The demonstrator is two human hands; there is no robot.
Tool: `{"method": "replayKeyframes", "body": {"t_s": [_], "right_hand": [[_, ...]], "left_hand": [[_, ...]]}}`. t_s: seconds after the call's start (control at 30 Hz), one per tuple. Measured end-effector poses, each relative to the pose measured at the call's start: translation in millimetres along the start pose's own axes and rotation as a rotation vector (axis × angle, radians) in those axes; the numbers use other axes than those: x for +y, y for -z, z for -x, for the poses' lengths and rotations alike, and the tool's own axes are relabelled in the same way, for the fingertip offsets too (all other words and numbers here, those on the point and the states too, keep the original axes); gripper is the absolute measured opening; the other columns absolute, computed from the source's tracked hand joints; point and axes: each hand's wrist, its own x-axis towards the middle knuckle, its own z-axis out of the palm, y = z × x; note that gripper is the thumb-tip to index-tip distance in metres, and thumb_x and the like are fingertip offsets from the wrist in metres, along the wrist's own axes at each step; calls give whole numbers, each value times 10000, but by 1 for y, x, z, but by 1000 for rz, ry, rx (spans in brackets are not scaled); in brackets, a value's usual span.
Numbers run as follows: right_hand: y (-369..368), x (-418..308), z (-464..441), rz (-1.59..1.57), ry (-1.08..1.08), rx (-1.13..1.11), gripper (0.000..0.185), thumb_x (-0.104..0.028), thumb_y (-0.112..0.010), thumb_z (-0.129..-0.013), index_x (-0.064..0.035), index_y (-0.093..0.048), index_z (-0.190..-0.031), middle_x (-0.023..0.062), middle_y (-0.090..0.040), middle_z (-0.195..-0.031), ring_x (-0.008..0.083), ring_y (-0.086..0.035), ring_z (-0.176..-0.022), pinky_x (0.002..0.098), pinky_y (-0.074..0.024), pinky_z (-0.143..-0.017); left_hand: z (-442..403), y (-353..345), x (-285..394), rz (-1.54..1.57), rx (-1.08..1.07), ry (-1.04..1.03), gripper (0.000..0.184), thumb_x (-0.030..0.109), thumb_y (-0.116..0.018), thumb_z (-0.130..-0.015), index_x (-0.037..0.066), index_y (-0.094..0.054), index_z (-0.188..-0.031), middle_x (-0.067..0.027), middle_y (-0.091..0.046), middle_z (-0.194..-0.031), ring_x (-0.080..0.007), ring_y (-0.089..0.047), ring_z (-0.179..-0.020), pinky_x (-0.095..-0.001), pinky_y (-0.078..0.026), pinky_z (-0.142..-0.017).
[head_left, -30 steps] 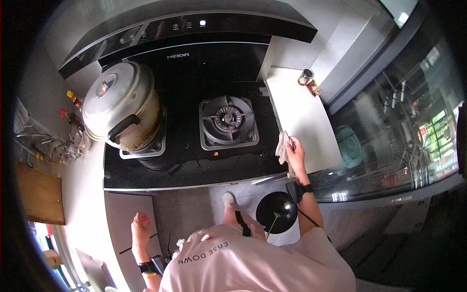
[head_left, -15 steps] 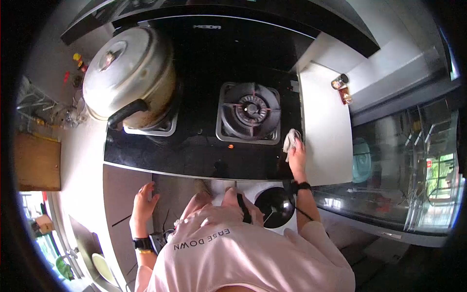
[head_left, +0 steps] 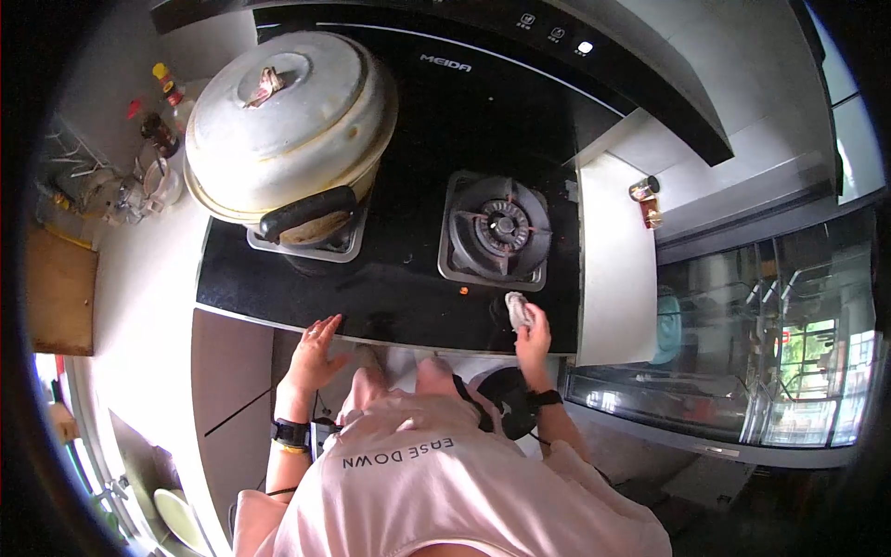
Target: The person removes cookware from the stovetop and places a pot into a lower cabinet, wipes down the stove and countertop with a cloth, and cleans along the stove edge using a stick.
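My right hand (head_left: 533, 342) grips a crumpled whitish cloth (head_left: 517, 313) on the black glass cooktop (head_left: 408, 297), just in front of the right gas burner (head_left: 502, 226). A small orange bit (head_left: 463, 291) lies on the glass to the left of the cloth. At the cooktop's front left edge is my left hand (head_left: 316, 356), fingers spread and holding nothing; whether its fingertips touch the edge is hard to tell. A large silver steamer pot (head_left: 288, 130) with a lid and black handle stands over the left burner.
Bottles (head_left: 167, 88) and cups (head_left: 161, 184) crowd the left counter (head_left: 139, 278). Two small jars (head_left: 645, 197) stand on the white counter at right, beside a glass-fronted cabinet (head_left: 724, 343). A range hood (head_left: 594, 56) overhangs the back. Below the cooktop is a black round object (head_left: 510, 399).
My right hand has moved left with the cloth, from the cooktop's right side to below the burner. My left hand has risen to the front edge. The camera view has shifted.
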Motion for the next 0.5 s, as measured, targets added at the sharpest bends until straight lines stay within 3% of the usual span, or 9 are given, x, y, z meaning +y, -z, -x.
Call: {"method": "replayKeyframes", "body": {"t_s": [0.13, 0.2, 0.27, 0.33, 0.4, 0.5], "right_hand": [[59, -8, -52, -286, -125, 124, 505, 87, -446, -735, -39, -435, -1224, 137, -529, -1127, 225, -515, -1060, 317, -391, -927], [80, 46, -92, -267, -64, 98, 507, 88, -451, -737, -34, -432, -1228, 137, -519, -1148, 215, -503, -1078, 309, -384, -933], [101, 41, -137, -242, -85, 33, 503, 70, -478, -735, -15, -425, -1228, 126, -517, -1166, 208, -506, -1066, 299, -393, -925], [111, 53, -188, -184, 39, -41, 511, 106, -467, -724, -14, -445, -1220, 103, -522, -1181, 178, -464, -1137, 287, -345, -977], [116, 33, -236, -134, -66, -145, 490, 105, -465, -727, -26, -478, -1198, 92, -555, -1145, 179, -508, -1090, 277, -372, -950], [93, 64, -315, -23, 211, -226, 469, 102, -461, -728, -42, -515, -1171, 96, -592, -1111, 182, -545, -1051, 275, -398, -922]], "left_hand": [[-15, -17, 12, -50, -52, -35, 780, 269, -722, -666, 130, -357, -1341, -147, -363, -1368, -376, -287, -1277, -429, -269, -1054], [-20, -28, 21, -127, -55, -33, 806, 306, -736, -650, 143, -358, -1342, -141, -346, -1381, -378, -260, -1290, -429, -262, -1058], [-25, -40, 30, -124, -51, -42, 861, 356, -753, -625, 159, -340, -1355, -136, -261, -1424, -391, -193, -1312, -458, -224, -1070], [-29, -50, 48, -150, -58, -19, 880, 370, -755, -620, 164, -327, -1362, -142, -220, -1439, -396, -172, -1317, -476, -202, -1074], [-37, -69, 63, -185, -68, 52, 928, 400, -758, -606, 175, -296, -1378, -148, -180, -1449, -396, -134, -1329, -487, -165, -1082], [-40, -93, 93, -248, -52, 151, 990, 429, -771, -569, 181, -274, -1389, -164, -190, -1441, -418, -121, -1324, -491, -158, -1080]]}}
